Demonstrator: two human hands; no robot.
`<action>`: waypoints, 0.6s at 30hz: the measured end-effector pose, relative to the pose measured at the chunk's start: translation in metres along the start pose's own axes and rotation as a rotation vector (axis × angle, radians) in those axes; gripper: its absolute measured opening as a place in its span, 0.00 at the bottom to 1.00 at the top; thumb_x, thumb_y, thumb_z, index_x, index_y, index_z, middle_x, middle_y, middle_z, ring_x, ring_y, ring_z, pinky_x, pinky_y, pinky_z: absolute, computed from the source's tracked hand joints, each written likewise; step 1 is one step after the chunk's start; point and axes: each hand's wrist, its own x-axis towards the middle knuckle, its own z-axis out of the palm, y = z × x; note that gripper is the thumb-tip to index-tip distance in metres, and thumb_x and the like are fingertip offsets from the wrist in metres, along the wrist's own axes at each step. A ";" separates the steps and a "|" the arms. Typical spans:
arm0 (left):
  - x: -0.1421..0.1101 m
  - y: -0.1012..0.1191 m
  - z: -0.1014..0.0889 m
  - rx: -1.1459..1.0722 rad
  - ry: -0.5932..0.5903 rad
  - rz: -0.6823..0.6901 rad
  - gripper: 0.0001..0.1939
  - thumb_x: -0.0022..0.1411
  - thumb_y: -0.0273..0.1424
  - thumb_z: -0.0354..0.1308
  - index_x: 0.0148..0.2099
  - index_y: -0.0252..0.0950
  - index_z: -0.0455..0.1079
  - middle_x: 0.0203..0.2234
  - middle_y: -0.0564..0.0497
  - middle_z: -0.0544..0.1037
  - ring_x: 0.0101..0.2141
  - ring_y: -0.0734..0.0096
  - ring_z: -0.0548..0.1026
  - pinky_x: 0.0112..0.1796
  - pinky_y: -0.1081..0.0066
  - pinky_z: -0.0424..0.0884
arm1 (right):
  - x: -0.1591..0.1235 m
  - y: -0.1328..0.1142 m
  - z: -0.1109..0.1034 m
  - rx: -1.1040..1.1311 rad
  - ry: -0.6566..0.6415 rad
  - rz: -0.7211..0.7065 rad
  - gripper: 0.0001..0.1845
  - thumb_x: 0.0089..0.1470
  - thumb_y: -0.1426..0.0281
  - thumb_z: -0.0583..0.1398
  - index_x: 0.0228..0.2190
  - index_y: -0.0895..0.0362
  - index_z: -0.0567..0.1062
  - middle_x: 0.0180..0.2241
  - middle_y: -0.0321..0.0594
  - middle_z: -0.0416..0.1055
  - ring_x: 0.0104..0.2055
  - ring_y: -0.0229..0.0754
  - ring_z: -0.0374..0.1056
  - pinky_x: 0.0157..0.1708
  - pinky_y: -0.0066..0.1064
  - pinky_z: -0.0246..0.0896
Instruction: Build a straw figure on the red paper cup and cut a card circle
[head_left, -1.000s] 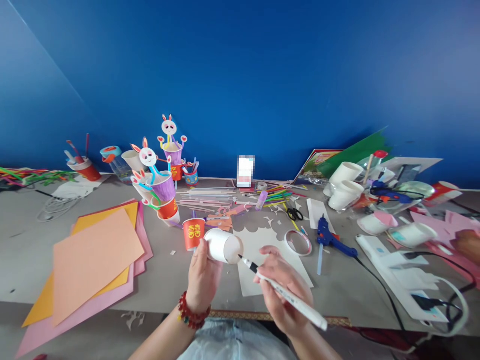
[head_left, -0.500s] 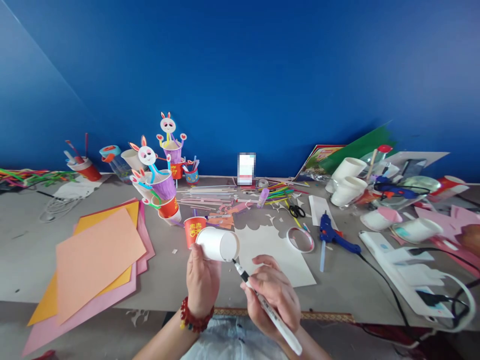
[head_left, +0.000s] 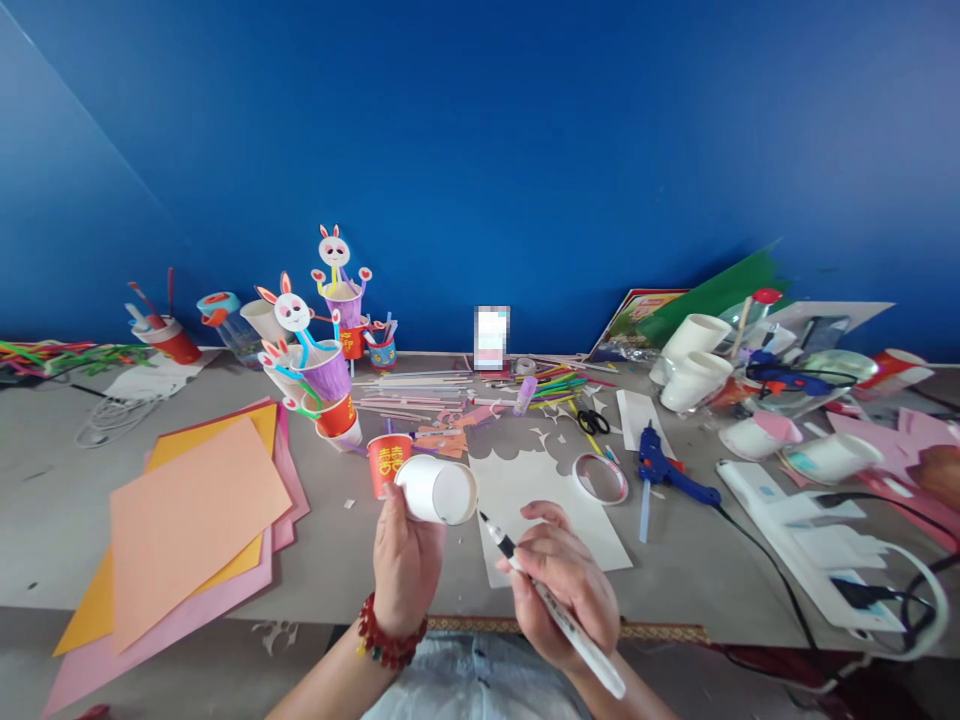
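Observation:
A white paper cup (head_left: 421,487) lies on its side in my left hand (head_left: 409,560), its bottom end turned toward the right. My fingers wrap the cup from below. In my right hand (head_left: 566,585) is a white marker (head_left: 574,640) with a black grip, held like a pen. Its dark tip points up and left, just off the cup's right rim. Behind the cup stands a red paper cup (head_left: 388,460) with gold characters. Under and beyond my right hand lies a sheet of white paper (head_left: 536,490) with a scalloped cut edge.
Colored paper sheets (head_left: 199,530) are stacked at left. Rabbit-faced cup figures (head_left: 292,312) stand behind them. A tape roll (head_left: 600,480), black scissors (head_left: 593,422), a blue glue gun (head_left: 671,475) and a white power strip (head_left: 810,550) with cables lie at right. Straws (head_left: 420,382) lie along the back.
My right hand has drawn the marker to the right, so its tip has come away from the cup's lower rim. The cup has turned slightly in my left hand.

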 end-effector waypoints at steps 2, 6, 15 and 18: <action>0.000 0.000 0.000 -0.023 0.017 -0.038 0.23 0.61 0.51 0.58 0.48 0.40 0.76 0.47 0.45 0.80 0.48 0.62 0.77 0.44 0.71 0.74 | 0.001 -0.001 0.001 0.038 -0.020 -0.020 0.17 0.48 0.84 0.58 0.39 0.57 0.71 0.21 0.35 0.75 0.20 0.37 0.68 0.37 0.48 0.74; -0.003 0.001 0.003 -0.042 0.006 -0.096 0.25 0.59 0.51 0.61 0.48 0.37 0.76 0.44 0.45 0.81 0.44 0.63 0.78 0.41 0.72 0.74 | 0.000 0.003 0.004 0.058 -0.013 0.000 0.17 0.48 0.84 0.58 0.39 0.57 0.72 0.21 0.35 0.75 0.21 0.37 0.68 0.37 0.47 0.73; -0.005 0.005 0.011 -0.140 0.001 -0.136 0.22 0.58 0.47 0.64 0.46 0.36 0.76 0.39 0.49 0.82 0.38 0.69 0.78 0.40 0.74 0.74 | -0.002 0.003 0.008 0.064 0.029 -0.006 0.16 0.49 0.84 0.57 0.39 0.57 0.72 0.23 0.36 0.77 0.20 0.36 0.68 0.36 0.45 0.73; -0.004 0.005 0.011 -0.141 -0.017 -0.125 0.22 0.60 0.48 0.62 0.48 0.37 0.76 0.41 0.48 0.82 0.41 0.67 0.78 0.42 0.73 0.74 | -0.002 0.002 0.008 0.058 0.020 0.007 0.16 0.51 0.83 0.55 0.40 0.56 0.72 0.24 0.36 0.79 0.20 0.37 0.69 0.37 0.46 0.73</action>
